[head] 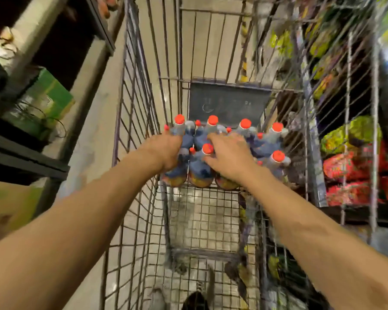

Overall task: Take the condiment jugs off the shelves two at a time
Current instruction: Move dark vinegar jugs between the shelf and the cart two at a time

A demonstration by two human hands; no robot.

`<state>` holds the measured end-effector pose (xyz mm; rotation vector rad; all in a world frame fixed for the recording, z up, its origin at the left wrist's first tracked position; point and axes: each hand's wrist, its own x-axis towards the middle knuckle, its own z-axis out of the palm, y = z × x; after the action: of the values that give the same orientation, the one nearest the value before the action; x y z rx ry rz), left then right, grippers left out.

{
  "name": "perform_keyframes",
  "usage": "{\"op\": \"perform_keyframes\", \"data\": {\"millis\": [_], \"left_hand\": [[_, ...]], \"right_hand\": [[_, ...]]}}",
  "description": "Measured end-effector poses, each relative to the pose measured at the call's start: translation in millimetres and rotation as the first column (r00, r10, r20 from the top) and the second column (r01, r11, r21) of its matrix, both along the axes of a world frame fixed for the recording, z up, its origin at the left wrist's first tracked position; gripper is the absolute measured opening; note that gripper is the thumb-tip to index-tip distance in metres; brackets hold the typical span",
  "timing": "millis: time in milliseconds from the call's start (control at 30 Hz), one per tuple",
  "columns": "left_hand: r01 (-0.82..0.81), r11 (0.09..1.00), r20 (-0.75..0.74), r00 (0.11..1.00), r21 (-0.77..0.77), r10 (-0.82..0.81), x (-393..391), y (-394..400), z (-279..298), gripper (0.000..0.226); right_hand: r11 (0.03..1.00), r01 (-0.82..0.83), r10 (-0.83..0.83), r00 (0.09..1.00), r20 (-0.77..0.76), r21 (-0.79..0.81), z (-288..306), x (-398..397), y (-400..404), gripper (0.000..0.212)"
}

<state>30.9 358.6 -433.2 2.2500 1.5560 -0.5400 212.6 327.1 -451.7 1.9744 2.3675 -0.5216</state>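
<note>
Several condiment jugs with red caps (212, 120) and blue labels stand packed at the far end of a wire shopping cart (132, 108). My left hand (167, 151) reaches into the cart and is closed around the top of the front-left jug (175, 177). My right hand (230, 157) covers the top of the front-right jug (226, 184), fingers curled over it and its cap hidden. Between my hands stands another jug (199, 173) with its cap showing. The picture is blurred by motion.
The near half of the cart floor (202, 211) holds nothing. Dark shelving with a green box (49, 95) runs along the left. Shelves of bright red and yellow packets (349, 171) line the right, close to the cart's side.
</note>
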Motion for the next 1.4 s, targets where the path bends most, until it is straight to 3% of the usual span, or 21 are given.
{"op": "perform_keyframes", "data": {"millis": [67,200,300,533,733,933,1100,1233,1300,1400], "left_hand": [[-0.007,1.0,-0.017,1.0,-0.002,0.007,-1,-2,-17,0.049],[0.023,0.999,-0.055,0.998,0.046,-0.02,1,0,-26,0.036],[0.072,0.997,0.016,0.997,0.035,-0.072,2,-9,-20,0.036],[0.193,0.981,0.052,0.98,-0.001,-0.192,1,-31,-13,0.033],[0.299,0.954,0.078,0.952,-0.03,-0.296,28,-61,-8,0.024],[0.364,0.931,0.158,0.921,-0.033,-0.355,50,-77,-14,0.028],[0.276,0.96,0.282,0.925,-0.033,-0.256,53,-85,-21,0.028],[0.066,0.997,0.49,0.871,-0.035,-0.041,40,-86,-42,0.051],[-0.058,0.99,0.576,0.808,-0.132,0.124,32,-89,-51,0.068],[-0.2,0.945,0.643,0.694,-0.26,0.324,22,-93,-67,0.062]], "right_hand": [[0.999,-0.036,0.036,0.997,0.07,0.003,-15,-9,2,0.029],[0.999,-0.022,0.02,0.997,0.072,0.04,-26,-18,-1,0.026],[0.998,-0.054,0.053,0.996,0.072,0.012,-24,-15,-15,0.03],[0.997,-0.041,0.049,0.991,-0.127,0.069,-13,8,-55,0.028],[0.994,0.108,-0.099,0.96,-0.263,0.021,-18,33,-101,0.031],[0.984,0.168,-0.178,0.957,-0.227,-0.064,-23,54,-126,0.033],[0.968,0.233,-0.249,0.928,-0.277,-0.087,-28,63,-133,0.04],[0.9,0.371,-0.435,0.769,-0.468,-0.228,-41,72,-143,0.052],[0.833,0.448,-0.548,0.592,-0.591,-0.325,-50,74,-153,0.054],[0.762,0.454,-0.633,0.371,-0.68,-0.462,-71,73,-166,0.057]]}}
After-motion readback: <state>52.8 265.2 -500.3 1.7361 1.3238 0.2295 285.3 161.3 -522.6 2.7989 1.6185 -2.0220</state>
